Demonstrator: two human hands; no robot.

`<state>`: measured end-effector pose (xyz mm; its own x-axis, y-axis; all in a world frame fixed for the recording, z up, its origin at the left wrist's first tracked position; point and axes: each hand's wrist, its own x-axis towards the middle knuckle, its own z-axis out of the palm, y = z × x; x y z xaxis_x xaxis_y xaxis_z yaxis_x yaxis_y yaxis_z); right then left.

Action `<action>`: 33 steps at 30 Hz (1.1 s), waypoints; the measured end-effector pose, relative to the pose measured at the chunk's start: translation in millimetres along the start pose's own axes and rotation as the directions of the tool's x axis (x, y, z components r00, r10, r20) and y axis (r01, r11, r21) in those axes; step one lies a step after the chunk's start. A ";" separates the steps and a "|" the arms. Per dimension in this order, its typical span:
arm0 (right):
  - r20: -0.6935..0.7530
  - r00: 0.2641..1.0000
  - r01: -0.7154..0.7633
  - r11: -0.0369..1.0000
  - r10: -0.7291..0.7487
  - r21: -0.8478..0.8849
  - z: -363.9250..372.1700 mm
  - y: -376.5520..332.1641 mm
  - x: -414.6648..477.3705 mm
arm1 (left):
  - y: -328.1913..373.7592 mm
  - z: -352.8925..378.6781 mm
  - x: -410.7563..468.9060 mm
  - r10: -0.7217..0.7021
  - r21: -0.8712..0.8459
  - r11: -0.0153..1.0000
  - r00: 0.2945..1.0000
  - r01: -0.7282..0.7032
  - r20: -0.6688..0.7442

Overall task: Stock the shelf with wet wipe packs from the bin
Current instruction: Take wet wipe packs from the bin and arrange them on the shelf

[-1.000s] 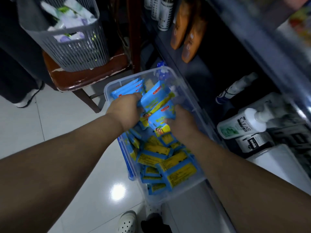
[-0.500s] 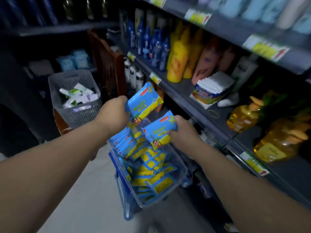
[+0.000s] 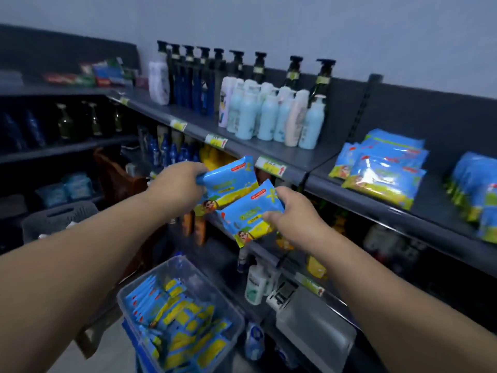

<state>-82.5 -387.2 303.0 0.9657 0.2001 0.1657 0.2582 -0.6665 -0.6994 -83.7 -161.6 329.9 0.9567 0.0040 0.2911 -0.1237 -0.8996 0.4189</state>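
Note:
My left hand (image 3: 178, 185) grips a blue and yellow wet wipe pack (image 3: 228, 183) by its left end. My right hand (image 3: 291, 215) holds a second, identical pack (image 3: 248, 215) just below and in front of the first. Both packs hang in the air in front of the dark shelf edge (image 3: 285, 175). Below, a clear plastic bin (image 3: 231, 316) on the floor holds several more packs. On the top shelf to the right lie stacked packs (image 3: 382, 170) of the same kind, with another group (image 3: 476, 189) at the far right.
Pale blue and pink bottles (image 3: 269, 114) and dark pump bottles (image 3: 204, 76) stand on the top shelf left of the stacked packs. Lower shelves hold yellow, orange and white bottles. A grey basket (image 3: 59, 216) sits at the left.
Both hands lifted a pack each out of the bin and raised them to shelf height. The view swung up from the floor to the top shelf.

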 end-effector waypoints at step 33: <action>-0.478 0.770 -0.151 0.848 0.424 0.509 -436.8 258.0 -248.0 | 569.9 166.6 -15.6 0.414 -0.848 0.522 0.841 0.093 0.348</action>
<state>-242.5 -922.4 385.1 0.8666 -0.4715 0.1632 0.0579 -0.2299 -0.9715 -125.2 -747.0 420.8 0.8452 -0.5210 0.1193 -0.1987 -0.0991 0.9750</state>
